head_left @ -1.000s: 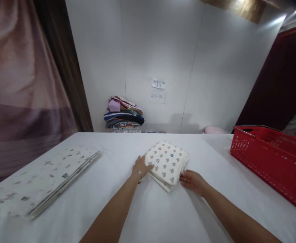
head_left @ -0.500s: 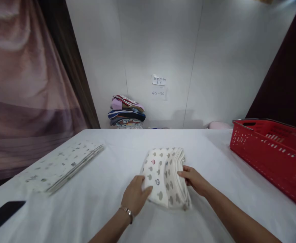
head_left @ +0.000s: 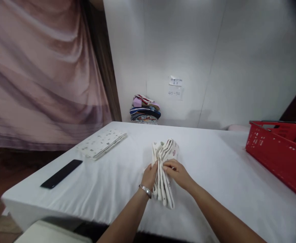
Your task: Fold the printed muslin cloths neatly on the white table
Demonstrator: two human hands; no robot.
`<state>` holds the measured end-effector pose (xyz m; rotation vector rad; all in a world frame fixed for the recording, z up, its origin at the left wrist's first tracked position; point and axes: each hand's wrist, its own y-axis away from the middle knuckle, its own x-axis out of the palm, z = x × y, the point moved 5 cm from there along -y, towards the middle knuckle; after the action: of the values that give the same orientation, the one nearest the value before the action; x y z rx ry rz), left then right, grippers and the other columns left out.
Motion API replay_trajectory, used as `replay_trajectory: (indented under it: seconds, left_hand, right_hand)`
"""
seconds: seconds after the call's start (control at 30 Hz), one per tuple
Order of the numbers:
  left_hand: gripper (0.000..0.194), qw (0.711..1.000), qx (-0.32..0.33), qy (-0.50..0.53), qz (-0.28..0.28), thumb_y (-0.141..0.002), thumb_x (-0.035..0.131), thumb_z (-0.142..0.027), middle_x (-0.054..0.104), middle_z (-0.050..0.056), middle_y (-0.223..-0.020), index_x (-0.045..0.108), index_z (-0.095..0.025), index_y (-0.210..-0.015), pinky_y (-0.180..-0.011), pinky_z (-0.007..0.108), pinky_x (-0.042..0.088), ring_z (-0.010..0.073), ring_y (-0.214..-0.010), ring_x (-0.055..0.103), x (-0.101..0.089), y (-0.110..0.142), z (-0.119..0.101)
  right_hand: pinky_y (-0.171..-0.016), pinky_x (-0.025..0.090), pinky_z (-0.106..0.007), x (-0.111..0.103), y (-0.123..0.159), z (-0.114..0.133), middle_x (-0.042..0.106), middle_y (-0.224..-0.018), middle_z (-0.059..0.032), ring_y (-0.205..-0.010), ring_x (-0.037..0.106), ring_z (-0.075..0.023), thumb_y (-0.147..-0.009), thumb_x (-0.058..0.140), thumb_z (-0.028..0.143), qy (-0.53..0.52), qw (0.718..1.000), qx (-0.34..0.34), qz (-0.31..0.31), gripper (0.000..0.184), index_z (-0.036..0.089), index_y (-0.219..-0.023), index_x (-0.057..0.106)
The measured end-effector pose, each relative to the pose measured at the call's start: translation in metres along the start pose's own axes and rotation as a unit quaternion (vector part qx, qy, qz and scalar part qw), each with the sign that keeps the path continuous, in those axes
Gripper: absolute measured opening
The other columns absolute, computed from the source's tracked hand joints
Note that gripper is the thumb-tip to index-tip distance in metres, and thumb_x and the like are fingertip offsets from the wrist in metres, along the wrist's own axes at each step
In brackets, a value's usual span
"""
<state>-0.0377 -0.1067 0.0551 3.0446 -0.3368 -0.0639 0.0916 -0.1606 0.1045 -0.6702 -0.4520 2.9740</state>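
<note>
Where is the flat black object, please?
At left in the head view, the black object lies on the white table, nearer than the unheld folded white cloth.

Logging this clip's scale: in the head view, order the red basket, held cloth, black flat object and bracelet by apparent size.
1. Red basket, cut by the right edge
2. Held cloth
3. Black flat object
4. Bracelet

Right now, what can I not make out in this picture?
Head view, all four:
Left hand: most fingers hidden by the folded cloth.
Red basket: right end cut off by the picture's edge.
Upper wall note: writing too small and blurred.
Stack of cloths: bottom hidden behind the white table.
</note>
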Motion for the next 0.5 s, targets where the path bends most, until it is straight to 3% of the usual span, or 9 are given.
replay_trajectory:
  seconds: [0.07, 0.17, 0.3, 0.4, 0.47, 0.5]
  left_hand:
    - [0.056, 1.0, 0.005, 0.001, -0.017, -0.071, 0.048, -0.062, 0.068, 0.011, -0.093, 0.063, -0.012, -0.092, -0.074, 0.03, 0.048, 0.0223, -0.087, 0.062, -0.006, 0.008, 0.002]
    - [0.049, 0.999, 0.02, 0.034, -0.027, -0.072, 0.052, -0.055, 0.068, 0.01, -0.096, 0.062, -0.014, -0.095, -0.077, 0.03, 0.048, 0.0225, -0.09, 0.062, 0.001, 0.017, 0.004]
    - [0.043, 0.993, 0.021, 0.115, 0.028, -0.07, 0.057, -0.047, 0.068, 0.011, -0.097, 0.061, -0.015, -0.099, -0.078, 0.034, 0.05, 0.0244, -0.092, 0.062, 0.019, 0.018, 0.0]
    - [0.04, 0.988, 0.031, 0.141, 0.049, -0.068, 0.061, -0.042, 0.068, 0.012, -0.092, 0.06, -0.014, -0.097, -0.076, 0.034, 0.051, 0.025, -0.087, 0.064, 0.011, 0.01, -0.029]
    - [0.042, 0.988, 0.054, 0.142, 0.039, -0.07, 0.061, -0.038, 0.068, 0.01, -0.093, 0.058, -0.013, -0.103, -0.078, 0.034, 0.05, 0.0234, -0.086, 0.064, -0.011, 0.001, -0.058]
    - [0.043, 0.986, 0.065, 0.149, 0.037, -0.071, 0.059, -0.038, 0.069, 0.008, -0.093, 0.056, -0.014, -0.106, -0.079, 0.034, 0.05, 0.0221, -0.085, 0.064, -0.025, -0.003, -0.072]
  right_hand:
    - [-0.076, 0.043, -0.029, 0.005, 0.007, -0.003, 0.055, -0.096, -0.004, -0.09, 0.051, -0.0179, -0.078, 0.055, 0.039, -0.03, 0.999, 0.018, -0.031, 0.027, 0.021, -0.097, 0.061]
    - [-0.082, 0.043, -0.032, 0.012, 0.017, -0.01, 0.052, -0.111, -0.0065, -0.1, 0.049, -0.0217, -0.072, 0.061, 0.04, -0.051, 0.995, 0.045, -0.073, 0.044, 0.021, -0.111, 0.054]
    - [-0.086, 0.042, -0.034, 0.005, 0.024, -0.019, 0.054, -0.116, -0.0077, -0.102, 0.05, -0.0236, -0.069, 0.063, 0.03, -0.111, 0.983, 0.082, -0.124, 0.049, 0.019, -0.115, 0.05]
    - [-0.082, 0.043, -0.031, -0.027, 0.024, -0.026, 0.062, -0.105, -0.0075, -0.094, 0.057, -0.0214, -0.07, 0.056, 0.02, -0.228, 0.962, 0.096, -0.117, 0.039, 0.016, -0.109, 0.053]
    - [-0.074, 0.046, -0.031, -0.07, 0.026, -0.034, 0.066, -0.093, -0.008, -0.084, 0.062, -0.0214, -0.069, 0.055, 0.02, -0.242, 0.952, 0.123, -0.143, 0.035, 0.014, -0.104, 0.055]
    - [-0.07, 0.047, -0.031, -0.098, 0.029, -0.039, 0.067, -0.085, -0.0083, -0.079, 0.063, -0.0216, -0.069, 0.056, 0.021, -0.207, 0.95, 0.138, -0.187, 0.032, 0.013, -0.1, 0.058]
